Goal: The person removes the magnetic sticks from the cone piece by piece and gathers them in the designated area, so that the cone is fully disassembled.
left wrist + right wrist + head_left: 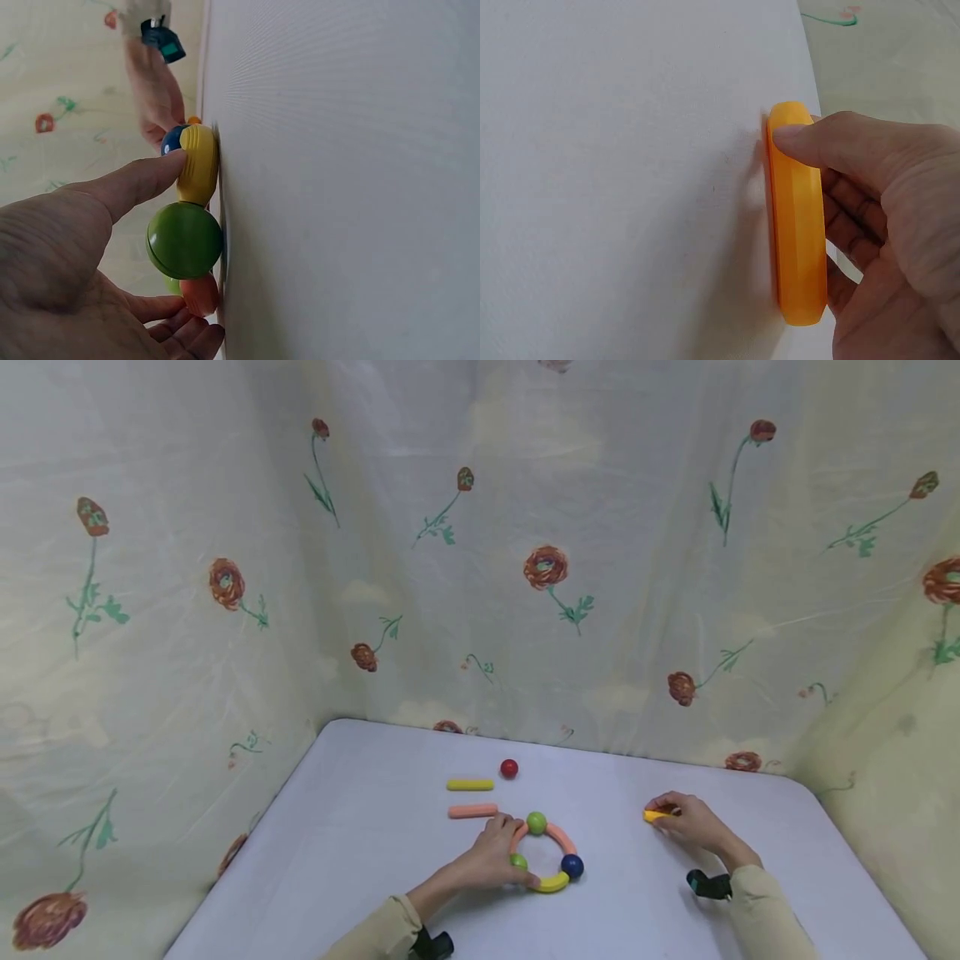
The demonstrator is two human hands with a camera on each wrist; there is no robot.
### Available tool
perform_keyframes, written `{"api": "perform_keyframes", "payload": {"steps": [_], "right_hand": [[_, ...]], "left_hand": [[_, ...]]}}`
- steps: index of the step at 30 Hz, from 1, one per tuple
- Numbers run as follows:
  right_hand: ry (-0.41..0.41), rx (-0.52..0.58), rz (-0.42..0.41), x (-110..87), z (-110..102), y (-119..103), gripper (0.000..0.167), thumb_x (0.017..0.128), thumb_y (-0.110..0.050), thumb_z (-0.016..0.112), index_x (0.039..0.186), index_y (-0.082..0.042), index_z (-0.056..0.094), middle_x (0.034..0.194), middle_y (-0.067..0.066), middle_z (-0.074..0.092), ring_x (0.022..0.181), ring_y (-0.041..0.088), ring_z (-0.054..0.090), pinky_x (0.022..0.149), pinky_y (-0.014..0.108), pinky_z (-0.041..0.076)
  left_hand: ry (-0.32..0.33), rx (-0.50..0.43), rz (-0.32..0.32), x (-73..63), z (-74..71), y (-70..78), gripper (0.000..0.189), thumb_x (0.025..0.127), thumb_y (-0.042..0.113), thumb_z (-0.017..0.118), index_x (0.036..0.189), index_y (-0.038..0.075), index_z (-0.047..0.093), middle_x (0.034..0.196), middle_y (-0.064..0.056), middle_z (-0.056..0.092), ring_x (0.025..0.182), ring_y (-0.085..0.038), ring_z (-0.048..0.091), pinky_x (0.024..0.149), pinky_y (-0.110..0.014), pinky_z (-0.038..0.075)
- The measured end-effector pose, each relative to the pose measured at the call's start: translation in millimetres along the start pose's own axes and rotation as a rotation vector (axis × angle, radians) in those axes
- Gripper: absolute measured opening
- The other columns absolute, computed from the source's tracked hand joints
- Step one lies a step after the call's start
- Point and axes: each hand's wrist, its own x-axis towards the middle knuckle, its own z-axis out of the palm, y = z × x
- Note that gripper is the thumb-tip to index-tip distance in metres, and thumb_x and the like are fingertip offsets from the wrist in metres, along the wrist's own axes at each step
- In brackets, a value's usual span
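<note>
Head view, ring: a round ring [567, 844] of glossy balls and curved bars is lying on the smooth white table [337, 843], near its middle
Head view, ring parts: running clockwise from the far side are a lime-green ball [536, 823], a salmon-pink curved bar [558, 835], a dark blue ball [572, 866], a yellow curved bar [554, 883], a second green ball [518, 862] and a second salmon-pink curved bar [517, 837]
Head view, left hand: the left hand [492, 856] is grasping the ring at its left side, thumb at the yellow curved bar, fingers at the second pink one
Head view, right hand: the right hand [692, 822] is pinching a bright orange bar [656, 816], well apart from the ring
Head view, loose pieces: a straight salmon-pink bar [472, 811] is lying just beyond the left hand, a straight yellow bar [470, 785] behind it, and a shiny red ball [509, 768] is resting beside the yellow bar's right end
Head view, backdrop: a pale cloth curtain [480, 602] with red flowers is hanging around the table
Left wrist view, grasp: the thumb is pressing the yellow curved bar while the fingertips are touching the pink one; the second green ball is sitting between them
Right wrist view, grasp: the thumb is lying over one end of the orange bar, fingers curling behind; whether the bar is touching the table, I cannot tell
</note>
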Motion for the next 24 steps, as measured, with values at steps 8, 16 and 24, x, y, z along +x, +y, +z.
{"api": "perform_keyframes", "payload": {"steps": [8, 16, 24], "right_hand": [[0.014, 0.048, 0.091, -2.3, 3.1, -2.2, 0.048, 0.087, -0.030, 0.072, 0.122, -0.001, 0.056, 0.118, 0.015, 0.061, 0.105, 0.027, 0.055, 0.089, 0.040, 0.049], [0.122, 0.064, 0.097, -20.7, 30.9, -58.8, 0.060, 0.085, -0.040, 0.072, 0.130, -0.005, 0.051, 0.127, 0.017, 0.054, 0.117, 0.035, 0.049, 0.097, 0.055, 0.043], [-0.044, 0.163, 0.095, -37.2, 85.7, -111.4, 0.050, 0.078, -0.039, 0.079, 0.110, -0.007, 0.056, 0.095, 0.004, 0.056, 0.083, 0.016, 0.049, 0.067, 0.023, 0.042]], "left_hand": [[-0.033, -0.083, 0.008, 2.9, -3.2, -6.0, 0.090, 0.072, 0.054, 0.079, 0.142, 0.009, 0.043, 0.135, -0.009, 0.041, 0.118, -0.021, 0.045, 0.103, -0.043, 0.044], [-0.050, -0.438, 0.036, 25.2, -16.9, -17.7, 0.053, 0.096, 0.031, 0.060, 0.142, 0.013, 0.043, 0.140, -0.007, 0.049, 0.130, -0.026, 0.046, 0.108, -0.049, 0.039], [-0.189, -0.519, 0.149, 58.9, -17.4, -18.6, 0.036, 0.100, 0.012, 0.047, 0.134, 0.018, 0.057, 0.136, 0.003, 0.057, 0.131, -0.018, 0.047, 0.111, -0.044, 0.037]]}}
